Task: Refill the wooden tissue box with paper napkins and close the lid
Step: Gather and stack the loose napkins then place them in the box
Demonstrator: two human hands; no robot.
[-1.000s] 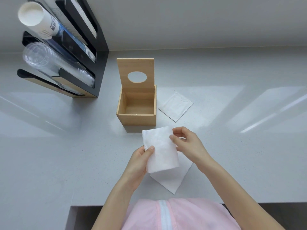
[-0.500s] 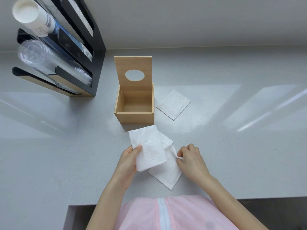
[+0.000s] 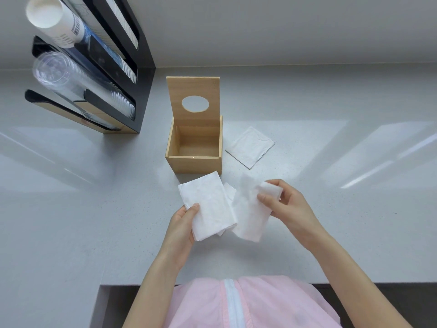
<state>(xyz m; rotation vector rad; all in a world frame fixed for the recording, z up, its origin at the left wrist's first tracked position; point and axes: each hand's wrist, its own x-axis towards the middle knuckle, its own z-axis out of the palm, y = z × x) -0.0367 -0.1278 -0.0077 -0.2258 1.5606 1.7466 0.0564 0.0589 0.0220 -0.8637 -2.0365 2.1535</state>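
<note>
The wooden tissue box (image 3: 194, 164) stands on the grey counter, empty inside, its lid (image 3: 193, 89) with an oval hole raised upright at the back. In front of the box, my left hand (image 3: 181, 222) grips a folded white napkin (image 3: 207, 204) by its lower left edge. My right hand (image 3: 287, 203) pinches a second white napkin (image 3: 248, 215), lifted and hanging beside the first. A third folded napkin (image 3: 250, 147) lies flat on the counter just right of the box.
A black and wood cup dispenser (image 3: 132, 74) stands at the back left, holding paper cups (image 3: 55, 21) and clear plastic cups (image 3: 66, 79) that stick out toward me. The counter's front edge (image 3: 354, 281) runs below my arms, in front of my pink garment.
My right hand has picked the lower napkin off the counter and raised it beside the one in my left hand. The left hand has kept its napkin, shifted a little left.
</note>
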